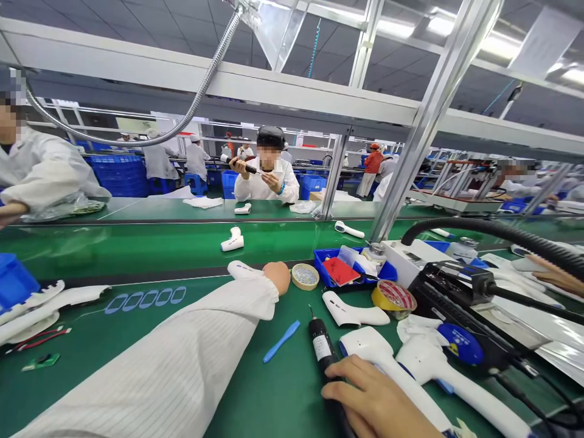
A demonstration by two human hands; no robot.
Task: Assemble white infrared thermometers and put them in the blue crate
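My left hand (pixel 277 277) reaches out in a white striped sleeve to the far edge of the green bench, closed around a white plastic housing (pixel 243 270) at the conveyor's edge. My right hand (pixel 371 398) is at the bottom, wrapped round a black electric screwdriver (pixel 322 344) that points away from me. Beside it lie two white handheld device bodies (pixel 381 353) (pixel 426 362), and a white shell half (pixel 353 314) rests just beyond.
A blue plastic pry tool (pixel 281 341), a tape roll (pixel 305 275), a yellow tape roll (pixel 393 298) and a blue parts tray (pixel 329 278) lie on the bench. A black machine with hose (pixel 460 286) stands right. White devices (pixel 232 240) ride the conveyor. Other workers sit opposite.
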